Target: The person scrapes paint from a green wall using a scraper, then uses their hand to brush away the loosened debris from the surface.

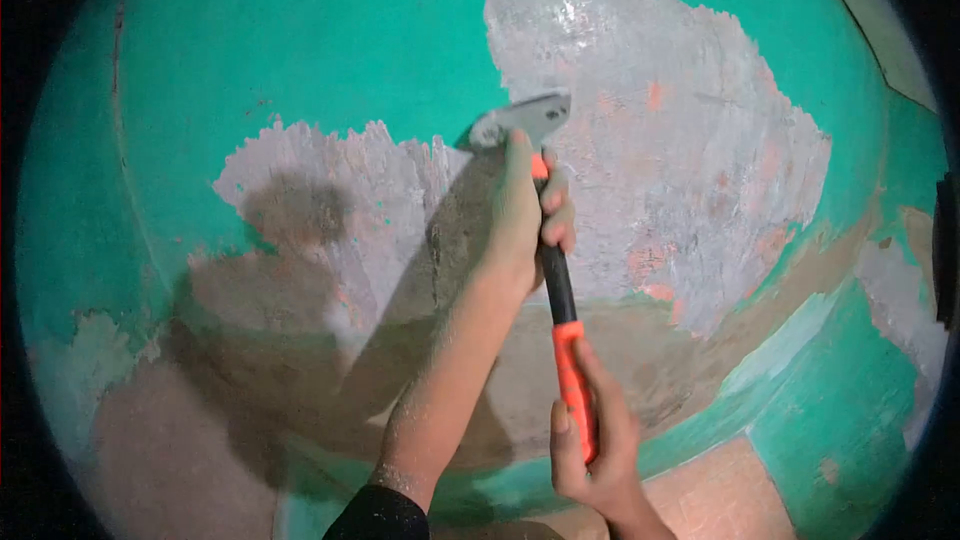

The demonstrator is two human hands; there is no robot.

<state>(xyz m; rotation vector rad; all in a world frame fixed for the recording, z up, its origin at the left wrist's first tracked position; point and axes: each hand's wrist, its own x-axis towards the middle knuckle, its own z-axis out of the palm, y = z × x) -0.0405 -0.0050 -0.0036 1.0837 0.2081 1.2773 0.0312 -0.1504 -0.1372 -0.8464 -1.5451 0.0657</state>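
A long-handled scraper point(562, 290) with an orange and black handle stands almost upright in front of a wall with green paint point(300, 30). Its grey metal head point(545, 118) lies at the lower edge of the green, beside a bare grey patch point(660, 140). My left hand point(522, 215) wraps the upper handle just under the head, thumb pointing up along it. Lower down, my right hand point(603, 450) is closed around the orange grip at the handle's end. Whether the blade touches the wall cannot be made out.
Another bare patch point(300, 190) with ragged edges spreads to the left, partly under my shadow. A brownish band point(570, 370) runs along the wall's lower part, with pale tiles point(720, 495) below. A dark object point(945, 250) shows at the right edge.
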